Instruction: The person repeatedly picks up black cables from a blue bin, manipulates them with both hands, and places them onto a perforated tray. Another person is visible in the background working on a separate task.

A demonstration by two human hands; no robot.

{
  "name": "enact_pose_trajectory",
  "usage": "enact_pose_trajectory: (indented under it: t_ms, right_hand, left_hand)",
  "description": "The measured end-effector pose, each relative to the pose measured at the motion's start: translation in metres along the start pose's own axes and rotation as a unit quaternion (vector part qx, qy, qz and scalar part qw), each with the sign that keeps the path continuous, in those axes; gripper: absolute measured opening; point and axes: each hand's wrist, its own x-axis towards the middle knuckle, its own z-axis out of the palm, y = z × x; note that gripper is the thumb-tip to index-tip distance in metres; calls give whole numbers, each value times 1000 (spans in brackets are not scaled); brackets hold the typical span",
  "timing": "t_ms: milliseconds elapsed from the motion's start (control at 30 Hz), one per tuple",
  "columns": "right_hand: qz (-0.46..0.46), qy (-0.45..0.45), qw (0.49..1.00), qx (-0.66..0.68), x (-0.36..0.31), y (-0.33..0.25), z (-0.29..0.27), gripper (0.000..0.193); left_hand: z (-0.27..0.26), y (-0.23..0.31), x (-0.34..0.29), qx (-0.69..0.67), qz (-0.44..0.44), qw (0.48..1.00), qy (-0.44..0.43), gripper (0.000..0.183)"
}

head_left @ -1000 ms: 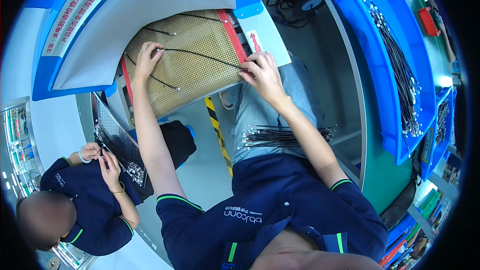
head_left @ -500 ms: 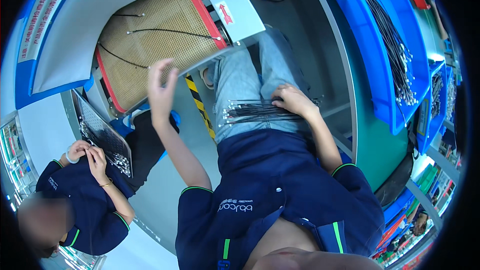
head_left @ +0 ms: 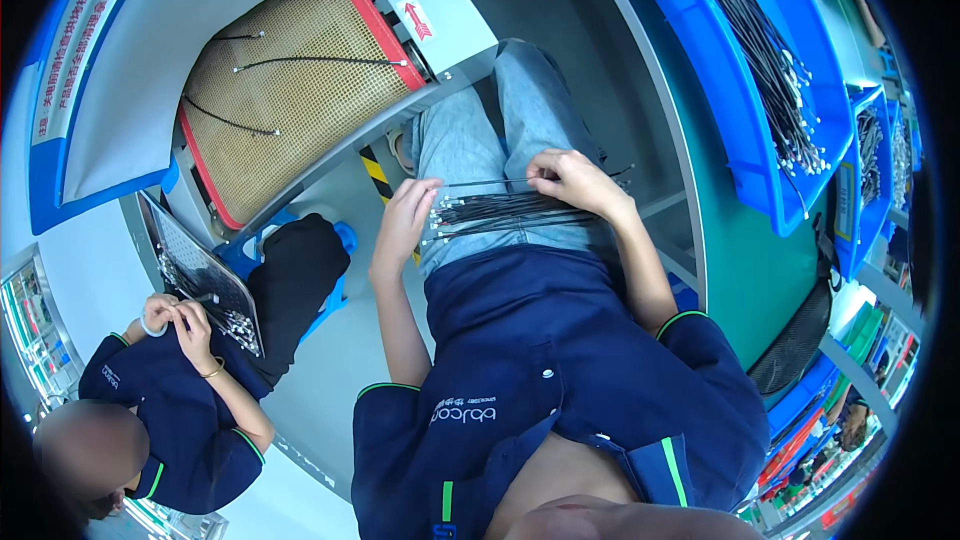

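One thin black cable point(head_left: 485, 183) stretches crosswise between the hands, its left end pinched in the closed fingertips of the left hand point(head_left: 404, 215), its length gripped by the right hand point(head_left: 578, 182), just beyond the roughly parallel cable bundle point(head_left: 510, 218) on the jeans point(head_left: 462, 140).

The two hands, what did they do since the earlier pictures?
They let go of a black cable, leaving it on the mesh belt. The left hand and right hand came back to the lap and now hold a second cable between them. The cable bundle still lies across the lap.
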Motion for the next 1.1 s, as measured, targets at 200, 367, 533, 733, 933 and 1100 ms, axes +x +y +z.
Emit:
enact_pose_trajectory:
  t_ms: [200, 367, 533, 733, 933, 1100]
  right_hand:
    - [-102, 79, 991, 21, 4, -25, 0, 21]
    - [-194, 101, 976, -23, 18, -36, 11, 16]
    - [-238, 118, 964, -27, 22, -44, 16, 13]
    - [-234, 129, 964, 1, 20, -41, 15, 14]
    - [-245, 149, 958, 7, 21, -40, 18, 14]
    - [-257, 156, 954, 14, 23, -35, 23, 14]
  left_hand:
    - [-2, 15, 2, -2, 21, 1000, 7, 15]
    - [2, 38, 5, 7, 66, 998, 13, 14]
    - [7, 47, 7, 48, 145, 987, 46, 12]
    - [11, 60, 12, 114, 206, 965, 114, 12]
    - [15, 55, 12, 81, 191, 973, 100, 12]
    - [14, 57, 13, 82, 184, 975, 93, 12]
